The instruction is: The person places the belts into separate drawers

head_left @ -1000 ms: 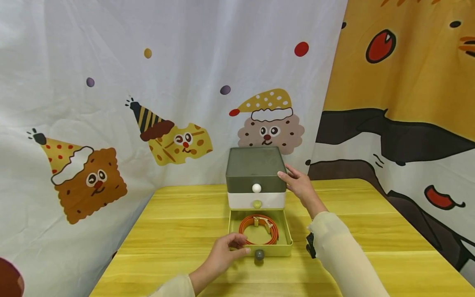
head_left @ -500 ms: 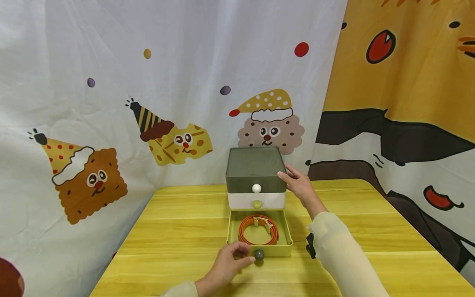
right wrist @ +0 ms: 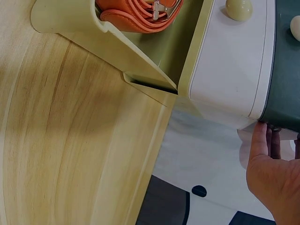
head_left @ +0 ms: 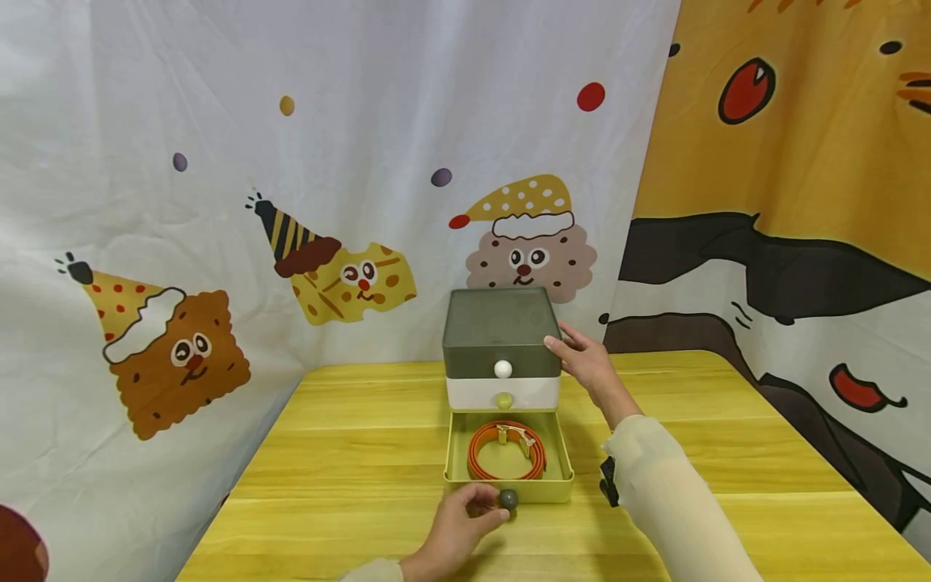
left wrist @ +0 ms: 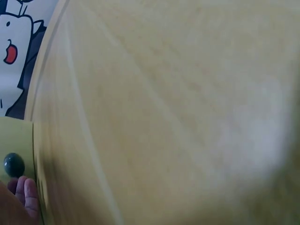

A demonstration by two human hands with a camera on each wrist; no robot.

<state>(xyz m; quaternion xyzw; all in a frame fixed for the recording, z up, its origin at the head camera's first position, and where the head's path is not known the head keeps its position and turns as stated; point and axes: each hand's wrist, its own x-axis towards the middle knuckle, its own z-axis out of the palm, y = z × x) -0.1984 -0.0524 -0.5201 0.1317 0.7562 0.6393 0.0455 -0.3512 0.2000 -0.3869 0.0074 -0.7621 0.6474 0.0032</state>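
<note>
A small chest with three stacked drawers stands on the table, its dark green top drawer (head_left: 502,323) and white middle drawer (head_left: 465,394) closed. The yellow-green bottom drawer (head_left: 538,491) is pulled out, and a coiled orange belt (head_left: 476,453) with a metal buckle lies inside. My left hand (head_left: 458,525) is at the drawer's dark round knob (head_left: 508,499), index finger and thumb spread at its left side. In the left wrist view the fingertips (left wrist: 29,190) lie right at the knob's edge. My right hand (head_left: 591,365) rests against the top drawer's right side, thumb near its front corner.
The chest stands on a light wood-grain table (head_left: 349,453). Behind it hangs a pale curtain (head_left: 364,121) with cartoon snacks, and another printed curtain (head_left: 785,162) hangs at the right.
My left hand has slid right and slightly down, from the drawer's front rim to the knob. The right hand, chest and belt have stayed in place.
</note>
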